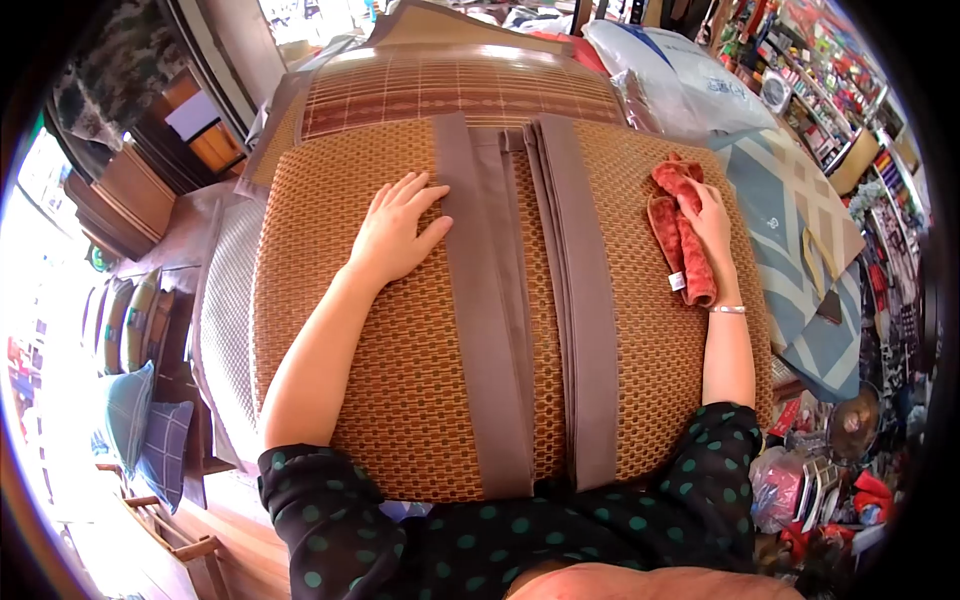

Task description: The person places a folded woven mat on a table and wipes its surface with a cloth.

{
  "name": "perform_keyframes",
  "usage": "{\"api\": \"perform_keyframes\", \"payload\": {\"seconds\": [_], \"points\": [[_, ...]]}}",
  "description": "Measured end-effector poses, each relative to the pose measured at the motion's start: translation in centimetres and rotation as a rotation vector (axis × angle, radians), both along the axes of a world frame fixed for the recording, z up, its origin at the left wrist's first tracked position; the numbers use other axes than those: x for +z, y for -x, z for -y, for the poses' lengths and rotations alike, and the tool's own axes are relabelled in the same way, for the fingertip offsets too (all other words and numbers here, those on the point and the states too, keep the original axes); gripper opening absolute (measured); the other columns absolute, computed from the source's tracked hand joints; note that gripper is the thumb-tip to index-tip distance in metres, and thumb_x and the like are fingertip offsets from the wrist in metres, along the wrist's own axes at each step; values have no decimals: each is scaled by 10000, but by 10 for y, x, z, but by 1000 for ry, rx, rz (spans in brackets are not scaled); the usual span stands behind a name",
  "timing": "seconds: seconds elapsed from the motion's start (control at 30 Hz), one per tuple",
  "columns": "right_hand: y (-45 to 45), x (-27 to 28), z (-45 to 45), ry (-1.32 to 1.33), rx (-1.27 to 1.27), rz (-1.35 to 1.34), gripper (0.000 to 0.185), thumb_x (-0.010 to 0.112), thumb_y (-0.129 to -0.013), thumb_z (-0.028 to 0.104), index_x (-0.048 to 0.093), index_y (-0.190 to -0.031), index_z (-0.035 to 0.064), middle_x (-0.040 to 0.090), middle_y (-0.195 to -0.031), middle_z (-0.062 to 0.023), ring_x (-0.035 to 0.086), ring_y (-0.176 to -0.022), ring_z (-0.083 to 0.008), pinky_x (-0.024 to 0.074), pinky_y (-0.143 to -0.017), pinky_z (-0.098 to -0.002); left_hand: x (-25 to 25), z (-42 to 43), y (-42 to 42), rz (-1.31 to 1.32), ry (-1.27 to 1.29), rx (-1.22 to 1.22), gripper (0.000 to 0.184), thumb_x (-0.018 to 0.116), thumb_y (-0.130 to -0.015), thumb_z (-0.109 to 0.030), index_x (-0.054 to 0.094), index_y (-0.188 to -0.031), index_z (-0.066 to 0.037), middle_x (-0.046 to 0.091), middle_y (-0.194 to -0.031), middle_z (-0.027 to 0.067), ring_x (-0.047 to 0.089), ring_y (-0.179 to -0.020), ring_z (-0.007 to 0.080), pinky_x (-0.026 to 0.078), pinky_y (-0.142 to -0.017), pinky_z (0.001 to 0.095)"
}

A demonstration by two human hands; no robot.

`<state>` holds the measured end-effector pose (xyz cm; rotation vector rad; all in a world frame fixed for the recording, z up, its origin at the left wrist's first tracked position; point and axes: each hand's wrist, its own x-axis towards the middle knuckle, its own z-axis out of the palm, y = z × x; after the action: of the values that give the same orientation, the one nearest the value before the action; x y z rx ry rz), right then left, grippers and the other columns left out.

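In front of me lies a folded woven mat point(400, 370), brown and tan, with wide grey-brown cloth borders point(490, 340) running down its middle. My left hand point(398, 228) rests flat on the weave, fingers apart, its tips touching the left border. On the mat's right half, my right hand point(712, 228) is closed on a red plush cloth point(690, 245) with a small white tag. The cloth is bunched lengthwise and lies against the mat. Part of the right hand's grip is hidden by the cloth.
Behind the mat lies another slatted mat point(460, 85). Plastic-wrapped packages point(690, 75) sit at the back right. A blue-and-beige patterned textile point(790, 240) adjoins the right edge. Cushions point(125, 410) and a wooden stool point(185, 535) stand left; crowded shelves point(830, 90) line the right.
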<state>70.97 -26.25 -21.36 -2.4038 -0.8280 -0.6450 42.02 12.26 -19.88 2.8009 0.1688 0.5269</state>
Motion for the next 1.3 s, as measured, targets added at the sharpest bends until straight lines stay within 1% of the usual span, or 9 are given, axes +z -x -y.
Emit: {"api": "perform_keyframes", "payload": {"seconds": [0.13,0.33,0.5,0.67,0.8,0.87,1.07,1.2,1.3], "points": [[70,23,-35,12,296,34,328,664,-856,161,644,-1168,60,628,-1113,-133,608,-1019,-328,495,-904,-408,1,3,1,88,-44,-22,400,614,-921,-288,602,-1274,-101,512,-1404,173,406,-1365,328,280,-1159,458],[200,54,-89,198,986,-67,432,756,-704,134,677,-1127,172,577,-1114,-53,562,-921,-284,507,-830,-388,8,8,5,216,-88,-198,248,680,-860,-183,702,-1079,-68,659,-1183,137,590,-1144,316,447,-1011,423],[117,41,-71,67,577,-60,344,682,-821,80,642,-1162,57,603,-1185,-132,594,-1100,-326,477,-960,-381,13,8,12,161,-122,-154,309,683,-867,-234,680,-1141,-91,634,-1233,121,556,-1197,297,415,-1044,421],[-6,-7,16,32,-12,65,372,658,-898,283,626,-1243,148,618,-1154,-127,616,-1033,-311,504,-884,-395,5,-44,25,89,-146,178,406,655,-891,-348,649,-1224,-116,569,-1349,121,467,-1303,298,333,-1101,461],[6,-6,11,131,-16,246,347,674,-871,223,645,-1207,141,621,-1125,-123,615,-1017,-316,504,-880,-395,5,-33,21,64,-185,225,416,645,-903,-365,637,-1236,-116,557,-1357,130,457,-1311,318,325,-1103,484],[60,19,-31,-11,240,10,322,680,-847,175,656,-1156,89,627,-1114,-123,613,-1021,-317,493,-910,-400,10,-2,16,21,-113,82,401,648,-901,-319,627,-1243,-112,552,-1348,152,456,-1309,333,316,-1120,493],[170,55,-79,155,819,-39,419,723,-750,126,659,-1164,125,597,-1164,-106,585,-1059,-319,496,-904,-401,20,43,12,34,-82,-287,419,670,-875,-275,609,-1252,-101,541,-1347,138,464,-1288,328,338,-1105,461],[108,39,-62,-12,553,-70,338,694,-814,69,651,-1149,64,619,-1129,-129,607,-1052,-319,488,-921,-389,14,0,15,12,-83,-53,442,652,-887,-317,605,-1277,-116,532,-1375,130,458,-1296,325,321,-1112,460],[36,14,-20,-17,88,-56,347,653,-881,240,643,-1208,125,626,-1145,-105,623,-1016,-308,508,-884,-384,9,-40,23,-13,-104,211,467,618,-917,-384,596,-1296,-112,521,-1398,130,415,-1349,295,278,-1149,459]]}}
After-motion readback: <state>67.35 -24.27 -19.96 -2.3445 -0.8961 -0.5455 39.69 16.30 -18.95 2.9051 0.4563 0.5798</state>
